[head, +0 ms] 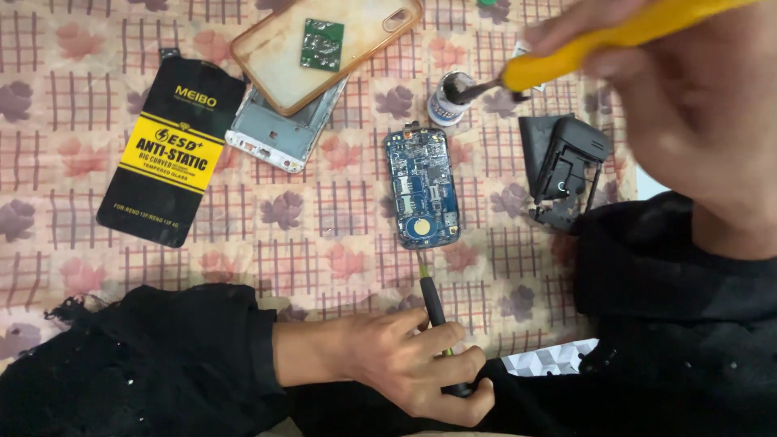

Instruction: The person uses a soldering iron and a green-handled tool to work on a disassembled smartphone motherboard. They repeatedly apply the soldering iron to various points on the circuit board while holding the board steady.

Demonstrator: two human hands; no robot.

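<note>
Two hands at work over a bare blue phone circuit board on a patterned cloth.

The left hand (413,364), low in the frame, is closed around a black-handled screwdriver (433,311) whose tip points up at the lower edge of the circuit board (422,188). The right hand (688,105), upper right and blurred, grips a yellow-handled tool (599,44) with its dark tip dipped in a small white pot (447,99) just above the board. Right of the board lies a black plastic phone housing (564,168); upper left, a silver phone frame (279,133) under a clear case (324,53) holding a small green board (322,44), and a black-and-yellow screen-protector packet (170,150). All rest on a pink checked, flowered cloth (73,121).
</note>
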